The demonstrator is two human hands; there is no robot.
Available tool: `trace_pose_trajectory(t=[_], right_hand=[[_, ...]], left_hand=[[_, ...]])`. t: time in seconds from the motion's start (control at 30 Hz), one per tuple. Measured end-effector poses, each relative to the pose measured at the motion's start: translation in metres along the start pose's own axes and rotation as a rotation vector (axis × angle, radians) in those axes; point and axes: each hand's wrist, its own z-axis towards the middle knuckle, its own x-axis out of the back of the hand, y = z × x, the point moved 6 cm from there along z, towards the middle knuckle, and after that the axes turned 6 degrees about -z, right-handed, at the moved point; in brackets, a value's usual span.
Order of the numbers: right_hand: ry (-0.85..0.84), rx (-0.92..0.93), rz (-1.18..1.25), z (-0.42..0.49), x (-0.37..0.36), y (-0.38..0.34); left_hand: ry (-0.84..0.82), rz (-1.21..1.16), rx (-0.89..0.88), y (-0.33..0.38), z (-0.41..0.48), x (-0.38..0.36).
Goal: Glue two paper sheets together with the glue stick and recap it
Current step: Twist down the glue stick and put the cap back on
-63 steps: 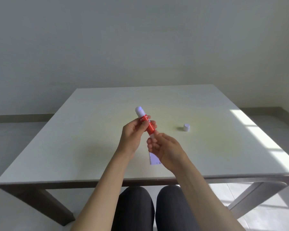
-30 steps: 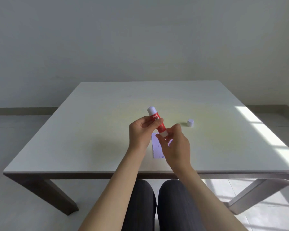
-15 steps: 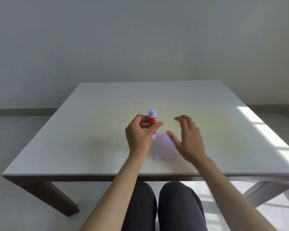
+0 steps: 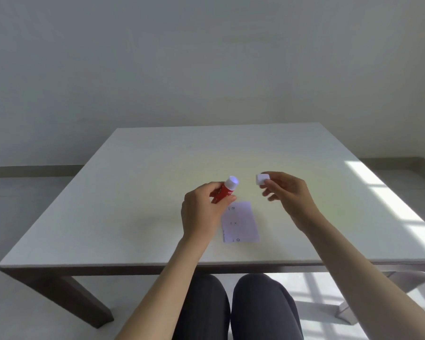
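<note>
Head view: right hand (image 4: 288, 192) has gone out to the table and now pinches the small white plastic cap (image 4: 262, 179), lifted off the white tabletop (image 4: 142, 192). Left hand (image 4: 201, 209) still grips the red glue stick (image 4: 225, 191), open end tilted toward the cap. Pale printed paper sheets (image 4: 241, 223) lie flat, hands-off. Gluing looks done; recapping next.

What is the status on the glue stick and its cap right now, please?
Left hand grips glue stick, uncapped. Right hand pinches cap, apart from stick. Paper flat on table. Nothing between them.
</note>
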Motion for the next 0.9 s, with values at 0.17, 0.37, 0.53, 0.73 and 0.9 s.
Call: trace_pose_trajectory(t=[0.17, 0.37, 0.53, 0.73, 0.9], right_hand=[[-0.176, 0.122, 0.026, -0.018, -0.021, -0.040], [-0.169, 0.311, -0.359, -0.019, -0.030, -0.056], [-0.150, 0.201, -0.753, -0.017, -0.046, -0.057], [-0.263, 0.218, -0.628, -0.017, -0.049, -0.068], [-0.140, 0.212, -0.823, -0.014, -0.063, -0.077]], left_hand=[[-0.023, 0.073, -0.067, 0.009, -0.004, -0.005], [-0.059, 0.316, -0.230, 0.014, -0.005, -0.005], [-0.052, 0.387, -0.251, 0.012, -0.006, -0.007], [0.037, 0.375, -0.243, 0.009, 0.001, 0.006], [0.038, 0.358, -0.228, 0.004, 0.005, 0.005]])
